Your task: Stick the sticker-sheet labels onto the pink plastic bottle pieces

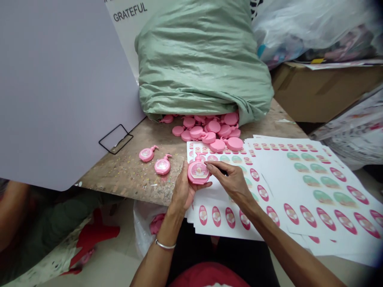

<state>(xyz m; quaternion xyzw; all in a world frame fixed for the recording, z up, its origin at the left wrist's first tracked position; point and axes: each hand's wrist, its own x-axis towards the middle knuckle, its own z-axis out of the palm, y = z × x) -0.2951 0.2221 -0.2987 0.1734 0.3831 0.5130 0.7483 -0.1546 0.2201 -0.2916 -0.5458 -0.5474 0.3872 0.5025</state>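
Observation:
My left hand (183, 190) holds a small pink toy pump bottle (198, 172) upright, its round face turned up and bearing a label. At the bottle's right edge, my right hand (229, 179) pinches with thumb and forefinger against the label's rim; whether anything is between those fingertips is hidden. Two more labelled pink bottles, one (162, 165) closer and one (146, 154) farther left, lie on the wooden table (119, 175). Under and right of my hands spread sticker sheets (275, 171) printed with pink ovals and green shapes.
A green sack (203, 59) lies at the back, with plain pink bottles (214, 126) spilling from its mouth. A large pale board (66, 87) blocks the left. A cardboard box (323, 89) stands at the right rear. Another person's arm (13, 207) shows at the lower left.

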